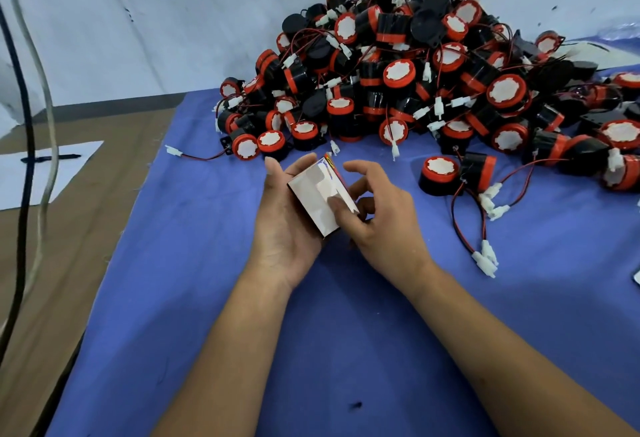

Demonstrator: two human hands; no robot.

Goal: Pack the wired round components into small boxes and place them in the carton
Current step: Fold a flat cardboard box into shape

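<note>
We judge the boxing step to be in hand: a small white box lies in the palm of the left hand, whose fingers curl round its far side, while the right hand pinches its near corner, thumb on the top face — closing or squaring it, we cannot tell which. The box sits at the right hand's nine o'clock, touching it. The pile of wired round components lies at one o'clock on the blue counter, apart from both hands. Next comes placing the box — no carton is in view.
</note>
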